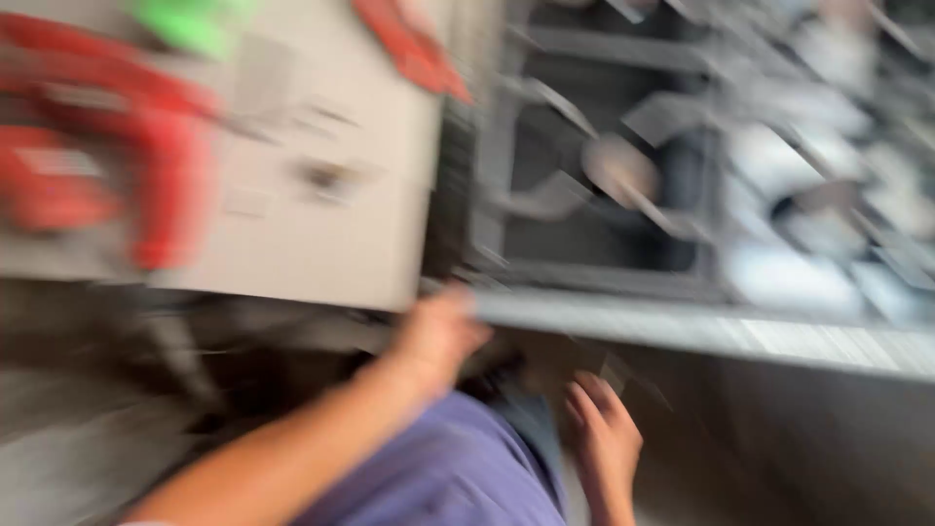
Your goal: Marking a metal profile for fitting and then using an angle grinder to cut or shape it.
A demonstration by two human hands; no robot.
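The left hand (438, 336) reaches up against the grey surface's front edge (682, 326), nearer than the right hand (606, 438), whose fingers lie loosely apart below; the left's finger state cannot be told through the blur.

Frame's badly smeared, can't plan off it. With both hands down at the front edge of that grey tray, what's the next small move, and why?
Probably pause and hold both hands steady. The left hand reaches the front edge of the grey tray, and the right hand hangs below it, fingers loosely curled. Blur hides any grip, so a firm hold can't be confirmed.
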